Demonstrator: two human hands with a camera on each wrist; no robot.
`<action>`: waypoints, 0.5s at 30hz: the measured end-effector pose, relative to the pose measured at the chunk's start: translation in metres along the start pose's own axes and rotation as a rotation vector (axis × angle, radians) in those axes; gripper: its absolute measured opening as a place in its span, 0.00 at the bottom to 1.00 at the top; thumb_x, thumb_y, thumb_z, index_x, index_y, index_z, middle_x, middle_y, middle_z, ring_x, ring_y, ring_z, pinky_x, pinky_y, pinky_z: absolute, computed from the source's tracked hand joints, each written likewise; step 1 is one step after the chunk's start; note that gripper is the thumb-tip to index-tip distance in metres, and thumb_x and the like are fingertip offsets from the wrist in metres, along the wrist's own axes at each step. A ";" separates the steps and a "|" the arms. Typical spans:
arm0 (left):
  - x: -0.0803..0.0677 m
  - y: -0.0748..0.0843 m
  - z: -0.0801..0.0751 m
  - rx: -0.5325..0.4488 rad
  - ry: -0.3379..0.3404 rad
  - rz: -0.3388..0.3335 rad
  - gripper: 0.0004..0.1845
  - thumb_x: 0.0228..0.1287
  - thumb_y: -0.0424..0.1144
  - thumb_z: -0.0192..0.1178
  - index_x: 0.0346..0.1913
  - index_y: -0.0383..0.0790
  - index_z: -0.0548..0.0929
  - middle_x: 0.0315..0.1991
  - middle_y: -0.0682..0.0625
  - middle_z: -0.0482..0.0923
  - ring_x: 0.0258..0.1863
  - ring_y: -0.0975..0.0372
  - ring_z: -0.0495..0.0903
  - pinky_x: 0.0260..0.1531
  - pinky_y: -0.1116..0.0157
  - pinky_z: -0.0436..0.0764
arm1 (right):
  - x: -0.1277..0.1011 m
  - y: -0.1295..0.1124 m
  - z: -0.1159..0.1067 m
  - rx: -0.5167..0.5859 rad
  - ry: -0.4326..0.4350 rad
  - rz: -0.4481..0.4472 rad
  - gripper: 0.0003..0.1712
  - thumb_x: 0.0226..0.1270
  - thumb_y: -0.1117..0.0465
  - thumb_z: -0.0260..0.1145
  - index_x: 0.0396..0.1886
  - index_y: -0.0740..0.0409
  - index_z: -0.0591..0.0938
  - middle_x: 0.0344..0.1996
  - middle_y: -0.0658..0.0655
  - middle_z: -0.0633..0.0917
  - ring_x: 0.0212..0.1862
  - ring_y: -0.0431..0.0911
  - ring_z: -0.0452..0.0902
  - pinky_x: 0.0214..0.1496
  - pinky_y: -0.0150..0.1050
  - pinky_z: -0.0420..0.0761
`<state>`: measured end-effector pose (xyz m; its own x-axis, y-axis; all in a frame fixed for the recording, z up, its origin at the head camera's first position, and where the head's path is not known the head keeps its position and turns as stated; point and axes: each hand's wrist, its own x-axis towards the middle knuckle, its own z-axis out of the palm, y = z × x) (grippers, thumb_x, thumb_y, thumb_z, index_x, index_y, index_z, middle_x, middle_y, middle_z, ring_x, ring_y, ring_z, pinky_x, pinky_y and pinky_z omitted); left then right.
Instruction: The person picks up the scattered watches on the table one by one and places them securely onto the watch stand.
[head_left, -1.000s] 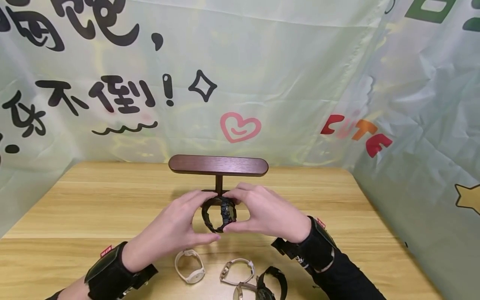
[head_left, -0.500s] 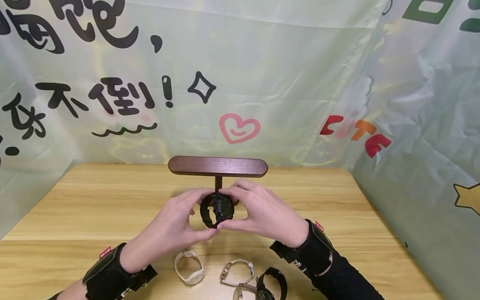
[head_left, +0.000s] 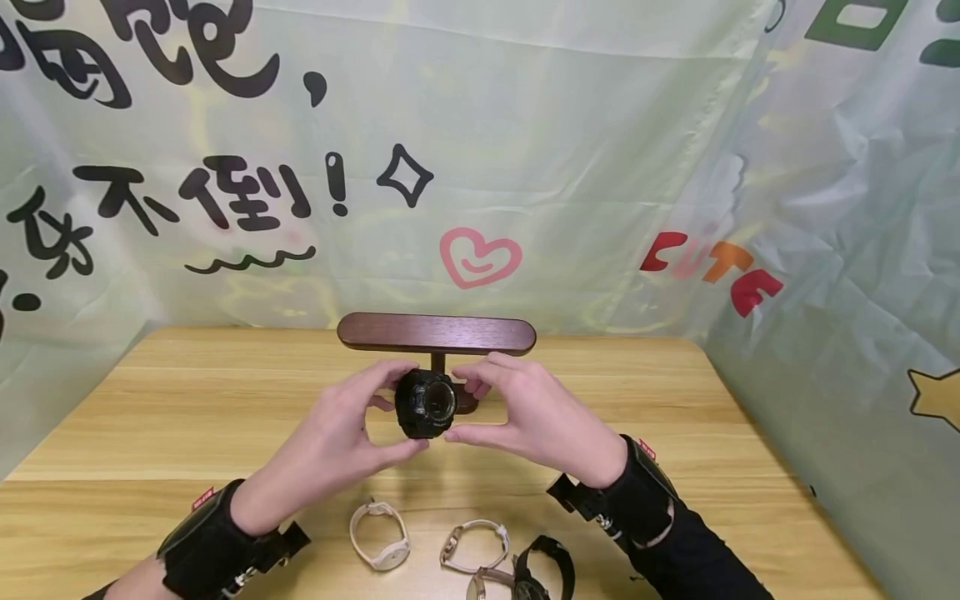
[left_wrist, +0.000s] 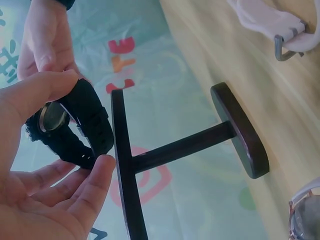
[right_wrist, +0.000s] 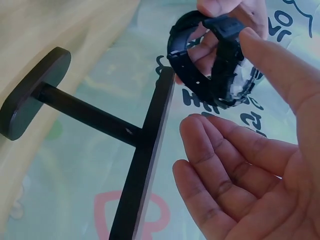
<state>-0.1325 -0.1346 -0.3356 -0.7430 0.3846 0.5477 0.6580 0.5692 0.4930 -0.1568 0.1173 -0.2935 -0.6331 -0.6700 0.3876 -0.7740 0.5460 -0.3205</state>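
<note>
Nearer the stand (head_left: 437,333), black watch (head_left: 425,404) now

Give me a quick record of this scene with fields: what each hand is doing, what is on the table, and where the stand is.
left hand: pinches the black watch between thumb and fingers
right hand: pinches the same watch from the other side
watch position: held above the table, in front of the stand, below its bar
stand: dark wooden T-shape, upright, nothing on its bar
near edge of table: white watch, two metal-cased watches, another black watch
</note>
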 end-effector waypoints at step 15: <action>0.001 0.003 -0.009 -0.038 0.067 -0.057 0.43 0.43 0.39 0.83 0.65 0.47 0.73 0.55 0.53 0.82 0.55 0.62 0.82 0.44 0.70 0.87 | 0.003 -0.003 0.010 0.141 -0.023 -0.004 0.09 0.64 0.48 0.73 0.38 0.46 0.88 0.28 0.38 0.84 0.32 0.28 0.78 0.33 0.26 0.80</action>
<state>-0.1300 -0.1393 -0.3277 -0.7704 0.3019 0.5615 0.6200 0.5599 0.5496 -0.1559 0.1087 -0.3002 -0.6283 -0.6844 0.3699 -0.7677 0.4684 -0.4374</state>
